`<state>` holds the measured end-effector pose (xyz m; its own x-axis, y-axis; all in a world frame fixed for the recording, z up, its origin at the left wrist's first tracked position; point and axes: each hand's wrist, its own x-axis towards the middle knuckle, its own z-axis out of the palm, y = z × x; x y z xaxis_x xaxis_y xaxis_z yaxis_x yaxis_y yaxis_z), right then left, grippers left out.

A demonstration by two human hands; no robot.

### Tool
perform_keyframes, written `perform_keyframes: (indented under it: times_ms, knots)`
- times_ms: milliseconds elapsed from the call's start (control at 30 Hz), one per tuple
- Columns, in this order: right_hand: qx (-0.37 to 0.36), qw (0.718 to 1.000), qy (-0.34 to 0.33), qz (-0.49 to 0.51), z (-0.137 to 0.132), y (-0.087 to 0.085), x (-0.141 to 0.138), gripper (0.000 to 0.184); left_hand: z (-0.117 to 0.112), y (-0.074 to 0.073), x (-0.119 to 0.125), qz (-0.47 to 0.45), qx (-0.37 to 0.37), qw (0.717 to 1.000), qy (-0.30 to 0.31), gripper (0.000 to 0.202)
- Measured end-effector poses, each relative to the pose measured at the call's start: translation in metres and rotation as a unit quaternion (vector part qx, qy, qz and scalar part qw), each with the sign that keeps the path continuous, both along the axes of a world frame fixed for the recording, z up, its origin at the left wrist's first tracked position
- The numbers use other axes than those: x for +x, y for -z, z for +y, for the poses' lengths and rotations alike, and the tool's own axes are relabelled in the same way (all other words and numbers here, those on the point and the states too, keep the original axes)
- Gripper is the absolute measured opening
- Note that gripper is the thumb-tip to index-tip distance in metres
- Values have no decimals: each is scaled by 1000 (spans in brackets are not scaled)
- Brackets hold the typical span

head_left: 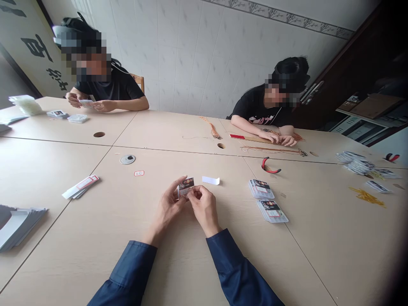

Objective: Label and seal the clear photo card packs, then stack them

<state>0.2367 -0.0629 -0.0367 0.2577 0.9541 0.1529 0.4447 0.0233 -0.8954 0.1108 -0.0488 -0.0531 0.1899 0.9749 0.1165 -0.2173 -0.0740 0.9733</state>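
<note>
My left hand [168, 208] and my right hand [204, 207] meet above the middle of the pale wooden table [95, 238]. Together they pinch a small printed card [185, 186] in a clear packet, held upright between thumbs and fingertips. Both hands are closed on it. A white paper strip [211, 180] lies just beyond my right hand. A tiny red-edged label [139, 173] lies further left on the table.
Two stacks of packed cards [268, 200] sit to my right, red pliers [270, 166] beyond them. White label strips [80, 187] and a grey stack [17, 224] lie left. Two people in black shirts work at the far side, with cords [270, 148] and more card piles [358, 163].
</note>
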Motion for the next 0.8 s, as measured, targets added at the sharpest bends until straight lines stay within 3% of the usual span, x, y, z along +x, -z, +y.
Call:
perform_keyframes:
  times_ms: [267,800]
  knots:
    - [-6,1000,-5,-3,0,-1,-1,18,-1,-4,1,7,3,1000,-17,46]
    - [-11,1000,-11,-20,-1,-2,1,18,2,6,2,-22,-11,1000,-1,53]
